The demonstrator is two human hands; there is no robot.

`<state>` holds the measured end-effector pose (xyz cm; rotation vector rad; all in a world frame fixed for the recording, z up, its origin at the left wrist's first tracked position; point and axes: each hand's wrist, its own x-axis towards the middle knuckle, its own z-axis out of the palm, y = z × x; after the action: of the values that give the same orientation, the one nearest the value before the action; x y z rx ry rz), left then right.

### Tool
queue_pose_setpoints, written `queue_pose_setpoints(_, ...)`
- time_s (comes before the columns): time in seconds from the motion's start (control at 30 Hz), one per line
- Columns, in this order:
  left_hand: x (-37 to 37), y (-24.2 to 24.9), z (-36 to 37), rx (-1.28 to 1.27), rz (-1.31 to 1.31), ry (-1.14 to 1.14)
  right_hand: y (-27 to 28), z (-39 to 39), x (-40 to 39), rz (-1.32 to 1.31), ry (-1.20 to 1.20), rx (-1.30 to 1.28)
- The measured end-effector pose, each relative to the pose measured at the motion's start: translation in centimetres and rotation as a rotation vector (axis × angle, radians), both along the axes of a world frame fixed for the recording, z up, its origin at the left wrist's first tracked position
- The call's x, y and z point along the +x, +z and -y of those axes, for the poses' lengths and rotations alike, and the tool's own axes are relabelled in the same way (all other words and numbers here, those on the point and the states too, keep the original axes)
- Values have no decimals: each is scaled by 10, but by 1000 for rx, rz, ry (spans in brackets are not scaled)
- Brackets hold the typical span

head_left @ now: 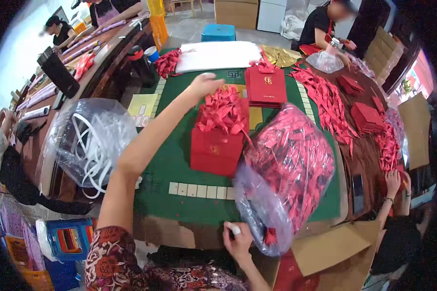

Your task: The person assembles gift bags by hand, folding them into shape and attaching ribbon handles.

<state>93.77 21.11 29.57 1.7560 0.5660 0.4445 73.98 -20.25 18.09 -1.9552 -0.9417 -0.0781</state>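
Observation:
My left hand (205,86) reaches far over the green table mat, slightly blurred, its fingers stretched out. Just below and right of it lies a pile of red ribbons (223,109) on top of red paper gift bags (216,153) with a gold logo. My right hand (239,240) is near the front table edge, fingers curled, a white wrap on one finger; whatever it may hold is hidden. Beside that hand, a large clear plastic bag (296,160) full of red ribbons leans with its mouth toward me. Farther back sits a stack of flat red bags (266,85).
White straps fill a plastic bag (94,140) at left. A row of tiles (201,190) lines the mat's near side. A black bottle (143,68) and a white stack (218,56) stand at the back. An open carton (332,247) is at front right. Co-workers sit around.

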Motion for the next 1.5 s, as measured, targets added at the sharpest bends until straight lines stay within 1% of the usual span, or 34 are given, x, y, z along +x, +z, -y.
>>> queue_pose_setpoints(0.07,-57,-8,-7,24,-30,-32,10,-2,-1,-6,-17,-20)
queue_pose_setpoints(0.13,-98,-37,-2,20,-44,108,14,-4,0,-56,-10,4)
queue_pose_setpoints(0.17,-122,-25,18,-100,-70,86,19,-6,0,-89,-9,17)
queue_pose_setpoints(0.2,-140,-15,32,-122,-128,6,22,-11,-2,-141,-30,-17)
queue_pose_setpoints(0.23,-143,-70,15,-63,-127,79,29,-18,2,-149,-21,18)
queue_pose_setpoints(0.3,-157,-76,38,-32,-177,73,51,-37,11,-219,-7,44)
queue_pose_setpoints(0.33,-156,-92,35,-31,-179,61,56,-49,19,-175,-14,76)
queue_pose_setpoints(0.37,-151,-120,25,-35,-136,-27,59,-63,29,-130,-21,108)
queue_pose_setpoints(0.4,-147,-135,19,-39,-91,-115,63,-78,40,-142,-64,83)
queue_pose_setpoints(0.43,-146,-120,27,-35,-92,-128,65,-92,51,-156,-107,57)
queue_pose_setpoints(0.47,-147,-94,40,-118,-80,-189,62,-106,63,-156,-118,62)
queue_pose_setpoints(0.5,-146,-78,49,-202,-69,-249,55,-120,76,-17,-162,76)
queue_pose_setpoints(0.53,-143,-83,48,-200,-73,-259,50,-129,85,120,-206,89)
queue_pose_setpoints(0.57,-139,-90,47,-214,-74,-190,48,-136,89,116,-217,91)
queue_pose_setpoints(0.6,-135,-97,44,-227,-73,-121,47,-141,94,59,-224,24)
queue_pose_setpoints(0.63,-133,-92,46,-224,-78,-128,45,-146,99,1,-229,-44)
queue_pose_setpoints(0.7,-130,-84,50,-246,-75,-122,41,-152,107,-13,-264,-58)
queue_pose_setpoints(0.73,-128,-92,45,-245,-82,-127,40,-154,110,-15,-283,-102)
queue_pose_setpoints(0.8,-120,-112,32,332,-215,-86,38,-155,115,-23,-305,-142)
queue_pose_setpoints(0.83,-120,-104,36,336,-221,-91,38,-155,117,-41,-298,-146)
queue_pose_setpoints(0.9,-125,-73,54,-172,-91,-123,37,-156,119,-68,-289,-149)
queue_pose_setpoints(1.0,-124,-64,56,-210,-137,-109,35,-158,121,-87,-274,-170)
queue_pose_setpoints(1.1,-121,-72,45,-249,-130,-145,28,-159,123,-63,-247,-141)
queue_pose_setpoints(1.27,-119,-73,45,-301,-126,-99,31,-160,124,-70,-254,-120)
queue_pose_setpoints(1.33,-119,-76,45,-438,-101,-138,31,-159,124,-71,-249,-124)
queue_pose_setpoints(1.37,-119,-80,45,-437,-101,-138,30,-159,125,-70,-241,-129)
queue_pose_setpoints(1.43,-118,-88,46,-458,4,-90,29,-158,124,-66,-242,-111)
queue_pose_setpoints(1.5,-119,-94,50,-474,51,-65,31,-157,124,-61,-241,-97)
